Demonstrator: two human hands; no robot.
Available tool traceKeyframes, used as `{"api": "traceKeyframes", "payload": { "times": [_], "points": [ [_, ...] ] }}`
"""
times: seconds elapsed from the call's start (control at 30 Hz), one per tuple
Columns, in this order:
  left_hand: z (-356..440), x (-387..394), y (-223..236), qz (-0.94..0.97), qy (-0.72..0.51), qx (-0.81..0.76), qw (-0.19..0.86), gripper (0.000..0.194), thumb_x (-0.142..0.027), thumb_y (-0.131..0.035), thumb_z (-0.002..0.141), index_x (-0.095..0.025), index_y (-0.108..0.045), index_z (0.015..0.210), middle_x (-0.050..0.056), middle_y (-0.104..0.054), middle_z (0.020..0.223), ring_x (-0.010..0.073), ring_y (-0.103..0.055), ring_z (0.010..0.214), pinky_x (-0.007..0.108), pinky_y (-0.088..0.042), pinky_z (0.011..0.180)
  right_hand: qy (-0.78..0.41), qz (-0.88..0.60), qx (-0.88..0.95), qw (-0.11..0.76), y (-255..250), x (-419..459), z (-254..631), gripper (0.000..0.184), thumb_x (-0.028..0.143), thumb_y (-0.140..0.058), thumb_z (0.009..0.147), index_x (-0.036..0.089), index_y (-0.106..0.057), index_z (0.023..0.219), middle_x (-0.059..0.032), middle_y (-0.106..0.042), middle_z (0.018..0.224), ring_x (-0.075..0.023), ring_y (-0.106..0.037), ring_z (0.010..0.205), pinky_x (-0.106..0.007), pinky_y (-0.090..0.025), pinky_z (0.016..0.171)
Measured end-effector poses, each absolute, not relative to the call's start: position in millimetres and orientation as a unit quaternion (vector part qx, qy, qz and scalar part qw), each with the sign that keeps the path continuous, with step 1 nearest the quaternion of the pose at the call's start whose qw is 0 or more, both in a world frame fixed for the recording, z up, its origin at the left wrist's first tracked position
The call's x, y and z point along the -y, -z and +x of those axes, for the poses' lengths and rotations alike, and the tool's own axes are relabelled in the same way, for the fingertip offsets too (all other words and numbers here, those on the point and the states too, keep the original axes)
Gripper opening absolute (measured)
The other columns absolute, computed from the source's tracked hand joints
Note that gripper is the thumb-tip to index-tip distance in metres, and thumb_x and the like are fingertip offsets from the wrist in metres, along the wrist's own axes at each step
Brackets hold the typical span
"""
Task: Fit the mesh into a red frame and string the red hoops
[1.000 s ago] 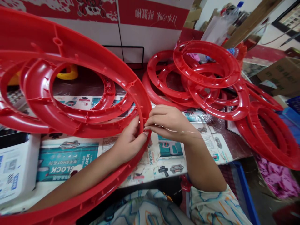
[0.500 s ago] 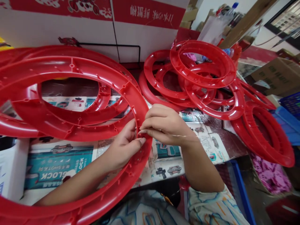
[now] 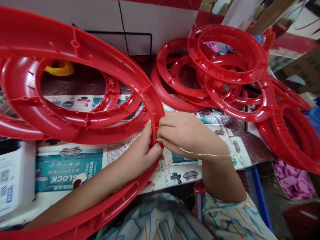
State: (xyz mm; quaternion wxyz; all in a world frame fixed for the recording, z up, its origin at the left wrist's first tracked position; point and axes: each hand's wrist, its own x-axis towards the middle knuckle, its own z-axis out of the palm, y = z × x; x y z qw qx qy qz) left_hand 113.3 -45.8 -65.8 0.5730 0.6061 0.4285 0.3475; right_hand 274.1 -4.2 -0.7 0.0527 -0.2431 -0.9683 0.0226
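A large red plastic ring (image 3: 105,56) is held tilted up in front of me, its right edge between both hands. My left hand (image 3: 141,153) reaches through the ring's opening and pinches its rim from inside. Against the rim's outer edge sits my right hand (image 3: 187,135), fingers curled and pressed on the same spot. Several more red rings (image 3: 62,113) lie flat on the table behind the held one.
A heap of several red rings (image 3: 225,66) is piled at the right of the table (image 3: 225,150), which is covered with printed toy-gun sheets. A white box (image 3: 15,176) stands at the left. A yellow ring (image 3: 60,68) lies at the back. White and red cartons (image 3: 155,23) form the back wall.
The held ring has tipped back upward at its far side after lowering half a second ago. Both hands have stayed pinched on its right edge, shifting slightly right.
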Motion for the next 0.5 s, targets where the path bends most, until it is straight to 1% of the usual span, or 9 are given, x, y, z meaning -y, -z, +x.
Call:
{"api": "traceKeyframes", "payload": {
  "times": [0.1,0.2,0.3,0.37,0.4,0.43,0.5],
  "points": [
    [113.7,45.6,65.3,0.624,-0.327,-0.453,0.546,0.034,-0.011,-0.048,0.080,-0.020,-0.044,0.113,0.001,-0.060,0.095,0.0175,-0.057,0.087,0.032,-0.045,0.080,-0.016,-0.267,0.963,0.017,3.1,8.0,268.3,0.020,0.018,-0.047,0.089,0.014,-0.060,0.075,-0.0048,-0.058,0.078,-0.0174,-0.050,0.075,-0.030,-0.034,0.065],
    [111.9,43.9,66.2,0.626,-0.317,-0.473,0.532,0.030,-0.012,-0.046,0.081,-0.019,-0.043,0.111,0.003,-0.059,0.098,0.0193,-0.057,0.091,0.035,-0.045,0.083,-0.012,-0.296,0.955,0.015,6.1,8.8,263.8,0.017,0.013,-0.048,0.087,0.014,-0.058,0.074,-0.0038,-0.056,0.075,-0.0165,-0.050,0.073,-0.029,-0.031,0.061],
    [107.6,41.1,66.2,0.616,-0.321,-0.478,0.537,0.026,-0.014,-0.047,0.081,-0.020,-0.045,0.106,0.004,-0.056,0.105,0.0203,-0.055,0.102,0.037,-0.043,0.091,-0.019,-0.300,0.951,0.065,11.2,4.4,264.1,0.017,0.013,-0.046,0.088,0.014,-0.060,0.078,-0.0033,-0.056,0.077,-0.0150,-0.048,0.072,-0.028,-0.032,0.061],
    [105.1,40.3,63.2,0.601,-0.323,-0.470,0.560,0.025,-0.017,-0.046,0.082,-0.021,-0.046,0.107,0.003,-0.057,0.103,0.0199,-0.056,0.102,0.036,-0.045,0.091,-0.046,-0.286,0.949,0.126,15.8,-0.6,266.5,0.019,0.017,-0.045,0.091,0.014,-0.062,0.083,-0.0036,-0.057,0.082,-0.0143,-0.049,0.076,-0.027,-0.036,0.066],
    [104.4,40.6,60.6,0.590,-0.320,-0.464,0.578,0.025,-0.019,-0.045,0.083,-0.021,-0.045,0.108,0.003,-0.059,0.097,0.0193,-0.060,0.095,0.036,-0.049,0.085,-0.065,-0.272,0.946,0.164,18.1,-3.3,267.9,0.019,0.018,-0.045,0.092,0.014,-0.063,0.086,-0.0036,-0.057,0.085,-0.0138,-0.049,0.078,-0.027,-0.038,0.069],
    [104.1,41.3,57.5,0.576,-0.314,-0.458,0.600,0.025,-0.021,-0.044,0.085,-0.021,-0.043,0.109,0.001,-0.061,0.088,0.0184,-0.064,0.083,0.035,-0.052,0.076,-0.084,-0.257,0.942,0.201,20.2,-5.9,269.2,0.020,0.020,-0.045,0.093,0.015,-0.064,0.089,-0.0036,-0.057,0.087,-0.0132,-0.049,0.080,-0.027,-0.039,0.073],
    [104.4,43.5,50.7,0.544,-0.305,-0.443,0.644,0.023,-0.026,-0.042,0.086,-0.021,-0.040,0.109,-0.002,-0.061,0.074,0.0156,-0.063,0.057,0.031,-0.053,0.056,-0.116,-0.225,0.931,0.264,23.2,-9.8,271.3,0.021,0.022,-0.045,0.094,0.017,-0.065,0.094,-0.0034,-0.055,0.090,-0.0124,-0.047,0.083,-0.028,-0.040,0.079]
  ]
}}
